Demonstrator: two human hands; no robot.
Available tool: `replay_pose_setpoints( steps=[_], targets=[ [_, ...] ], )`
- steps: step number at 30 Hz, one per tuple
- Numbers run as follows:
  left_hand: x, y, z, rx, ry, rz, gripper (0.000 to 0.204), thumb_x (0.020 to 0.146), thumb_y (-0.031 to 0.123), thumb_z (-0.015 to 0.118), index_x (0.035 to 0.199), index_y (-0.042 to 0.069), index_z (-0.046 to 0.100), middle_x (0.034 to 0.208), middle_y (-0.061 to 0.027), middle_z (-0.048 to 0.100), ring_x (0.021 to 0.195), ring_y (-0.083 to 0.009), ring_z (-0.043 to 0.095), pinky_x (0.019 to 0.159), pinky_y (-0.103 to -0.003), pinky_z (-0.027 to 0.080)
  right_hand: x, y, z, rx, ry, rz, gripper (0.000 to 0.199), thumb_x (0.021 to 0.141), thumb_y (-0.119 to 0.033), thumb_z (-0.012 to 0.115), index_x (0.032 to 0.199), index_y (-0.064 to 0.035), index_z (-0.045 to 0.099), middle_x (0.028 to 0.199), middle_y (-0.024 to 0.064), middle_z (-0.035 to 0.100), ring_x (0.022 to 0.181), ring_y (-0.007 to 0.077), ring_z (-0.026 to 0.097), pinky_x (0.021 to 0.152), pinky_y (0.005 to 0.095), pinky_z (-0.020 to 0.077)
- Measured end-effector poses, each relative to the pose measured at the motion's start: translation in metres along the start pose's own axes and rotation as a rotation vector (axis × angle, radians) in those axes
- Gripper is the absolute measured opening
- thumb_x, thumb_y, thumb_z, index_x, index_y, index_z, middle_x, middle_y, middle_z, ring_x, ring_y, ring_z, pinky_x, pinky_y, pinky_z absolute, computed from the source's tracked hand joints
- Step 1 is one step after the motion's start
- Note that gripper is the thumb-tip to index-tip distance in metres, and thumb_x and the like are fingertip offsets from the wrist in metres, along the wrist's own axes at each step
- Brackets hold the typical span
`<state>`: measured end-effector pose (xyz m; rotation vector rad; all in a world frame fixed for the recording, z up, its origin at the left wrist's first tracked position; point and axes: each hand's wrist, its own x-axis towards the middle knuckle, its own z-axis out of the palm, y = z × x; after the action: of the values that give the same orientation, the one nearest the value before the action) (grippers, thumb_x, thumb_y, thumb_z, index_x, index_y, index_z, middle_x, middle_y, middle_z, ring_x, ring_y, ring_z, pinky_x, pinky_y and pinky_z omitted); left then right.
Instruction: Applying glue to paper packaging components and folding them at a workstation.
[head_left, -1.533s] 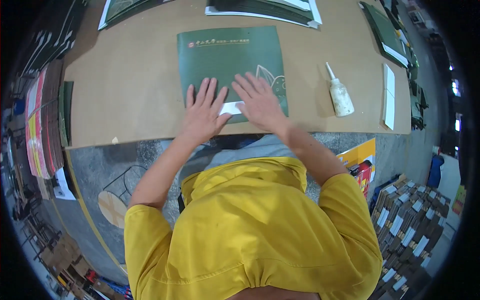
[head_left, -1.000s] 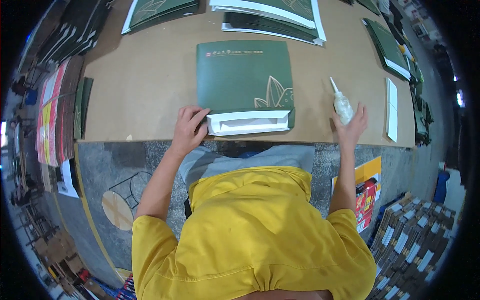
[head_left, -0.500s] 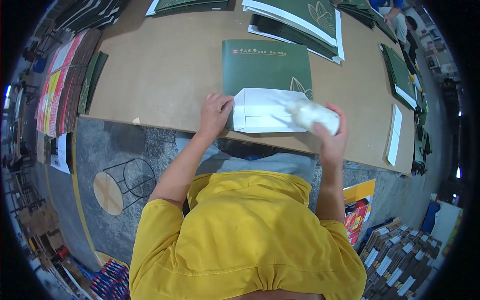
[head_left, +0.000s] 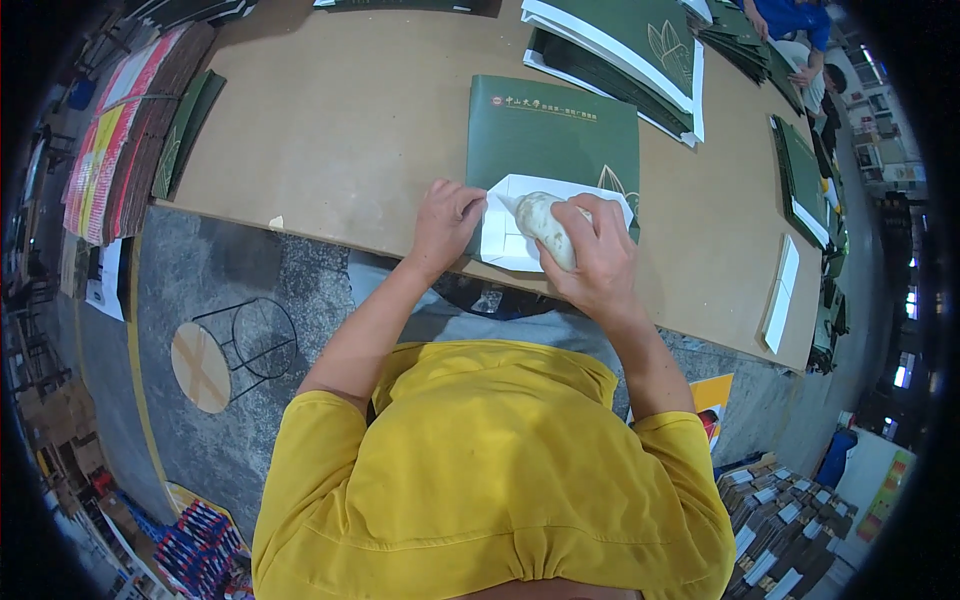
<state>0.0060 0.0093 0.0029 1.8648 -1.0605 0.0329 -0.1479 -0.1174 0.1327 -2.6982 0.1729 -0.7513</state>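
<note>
A green folder (head_left: pixel 552 135) with gold line art lies flat on the table, its long side running away from me. Across its near end is a white paper flap (head_left: pixel 508 248) with creases and slanted corners. My left hand (head_left: pixel 446 225) is closed, thumb and fingertips together at the flap's left edge. In my right hand (head_left: pixel 603 258) is a tilted white squeeze bottle (head_left: pixel 543 218), streaked on its side. Its narrow nozzle points left and down, over the flap's left part. Whether the tip touches the paper cannot be made out.
Green folders are stacked at the far right (head_left: pixel 650 50), with more at the right edge (head_left: pixel 800 180). A white strip (head_left: pixel 781 293) lies near the right corner. Bundled cardboard (head_left: pixel 130 130) stands at the left. Another person (head_left: pixel 790 30) works at the far right. A round-topped stool (head_left: pixel 200 367) lies on the floor.
My right hand has swung the bottle left and turned it nozzle-down over the flap's left part. My left hand stays at the flap's left edge. The view has shifted slightly.
</note>
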Motion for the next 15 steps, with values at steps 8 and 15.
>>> replay_pose_setpoints(
  steps=[8,15],
  targets=[
    [0.001,0.004,0.000,-0.009,-0.008,-0.013,0.009,0.078,0.008,0.066,0.087,0.004,0.065,0.077,-0.0093,0.060,0.077,-0.0266,0.053,0.069,-0.035,0.044,-0.007,0.001,0.002,0.011,0.027,0.032,0.042,0.060,-0.006,0.077,0.099,-0.0053,0.060,0.095,0.0135,0.057,0.084,0.0296,0.056,0.070,0.0373,0.0482],
    [0.003,0.000,0.002,-0.059,-0.010,0.018,0.008,0.077,0.008,0.065,0.084,0.004,0.065,0.077,-0.0099,0.060,0.077,-0.0295,0.053,0.071,-0.038,0.043,-0.034,0.019,-0.035,0.267,0.304,0.298,0.043,0.066,-0.009,0.077,0.102,-0.0009,0.056,0.095,0.0138,0.056,0.087,0.0273,0.057,0.076,0.0345,0.0471]
  ],
)
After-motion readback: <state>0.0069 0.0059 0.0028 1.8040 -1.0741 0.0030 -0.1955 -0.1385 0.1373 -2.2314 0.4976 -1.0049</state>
